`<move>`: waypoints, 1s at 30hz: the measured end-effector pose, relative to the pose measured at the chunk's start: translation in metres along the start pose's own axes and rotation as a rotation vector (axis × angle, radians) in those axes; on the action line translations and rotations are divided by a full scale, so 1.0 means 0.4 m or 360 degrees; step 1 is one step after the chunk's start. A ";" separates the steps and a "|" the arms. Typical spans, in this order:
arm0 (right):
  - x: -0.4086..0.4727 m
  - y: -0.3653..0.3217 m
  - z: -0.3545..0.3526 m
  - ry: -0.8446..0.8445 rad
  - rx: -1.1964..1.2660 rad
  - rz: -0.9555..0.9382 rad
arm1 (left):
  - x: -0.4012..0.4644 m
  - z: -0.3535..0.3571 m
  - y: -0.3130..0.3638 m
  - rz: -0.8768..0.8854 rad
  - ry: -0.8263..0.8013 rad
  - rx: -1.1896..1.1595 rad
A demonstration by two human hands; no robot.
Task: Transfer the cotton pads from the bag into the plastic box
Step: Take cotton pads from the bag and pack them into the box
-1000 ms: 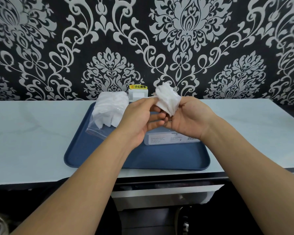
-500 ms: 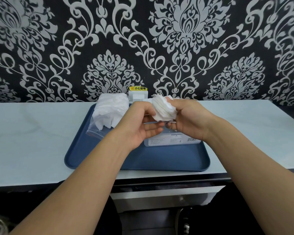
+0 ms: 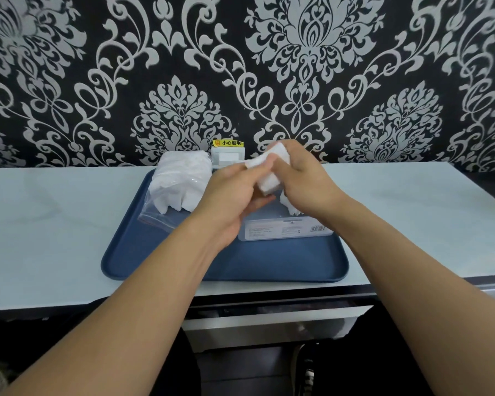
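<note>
A clear zip-top plastic bag [image 3: 174, 192] lies on the back left part of a dark blue rectangular plastic tray [image 3: 223, 264], its open mouth toward the near left. It is packed with white cotton pads [image 3: 183, 181] that fill most of its far end, while the flat near end holds none. On the right half of the tray stands a low clear plastic box [image 3: 286, 228] with a white printed label and barcode along its near wall. A few white pads [image 3: 290, 208] show inside it under the right wrist; how many cannot be told, since the hands cover most of the box.

Above the box, both hands hold a thick stack of white cotton pads [image 3: 269, 178]. The stack's long axis runs from the far upper end down toward the box, tilted slightly to the left at its top. The right hand [image 3: 306, 181] wraps it from the right, fingers curled round the top and far side. The left hand [image 3: 235, 195] comes from the left, its thumb and fingers [image 3: 262, 165] pinching the upper left edge of the stack, the other fingers cupped beneath.

The tray rests on a pale marble-look counter [image 3: 55, 224]. Behind it, against black wallpaper with a silver damask pattern [image 3: 297, 67], sits a white wall socket [image 3: 228, 157] with a yellow warning sticker [image 3: 228, 143] on top.
</note>
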State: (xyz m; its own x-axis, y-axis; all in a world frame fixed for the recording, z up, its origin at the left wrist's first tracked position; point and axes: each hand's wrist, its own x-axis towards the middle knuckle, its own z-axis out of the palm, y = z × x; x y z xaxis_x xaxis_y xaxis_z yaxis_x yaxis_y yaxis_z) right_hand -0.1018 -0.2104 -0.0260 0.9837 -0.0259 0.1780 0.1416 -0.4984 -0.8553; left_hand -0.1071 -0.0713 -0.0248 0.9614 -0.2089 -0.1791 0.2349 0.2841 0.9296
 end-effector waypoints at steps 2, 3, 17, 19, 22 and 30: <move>0.002 -0.013 -0.006 -0.0068 0.0103 0.0052 | 0.013 0.001 -0.008 0.0095 0.0088 0.0098; 0.006 -0.019 -0.019 -0.0057 0.0164 0.0099 | 0.020 0.000 -0.009 0.0124 0.0104 0.0120; 0.083 -0.002 -0.040 0.0079 -0.0892 0.0117 | 0.057 -0.031 -0.042 0.0798 0.0292 0.1471; 0.093 0.010 -0.026 0.0066 -0.1076 0.0131 | 0.060 -0.033 -0.057 0.0780 0.0147 0.1747; 0.099 0.026 -0.022 0.0098 -0.1220 0.0120 | 0.057 -0.027 -0.059 0.0670 -0.0058 0.2182; 0.092 0.061 -0.022 0.0217 -0.1255 0.0159 | 0.085 0.000 -0.049 0.0461 -0.0475 0.2698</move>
State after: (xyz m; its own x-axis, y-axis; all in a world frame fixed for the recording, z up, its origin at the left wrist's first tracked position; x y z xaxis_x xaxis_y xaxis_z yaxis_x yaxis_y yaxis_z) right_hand -0.0632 -0.2311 -0.0361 0.9582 -0.1826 0.2203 -0.1161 -0.9517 -0.2841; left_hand -0.0788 -0.0840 -0.0490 0.8385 -0.5388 -0.0811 -0.5099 -0.8284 0.2318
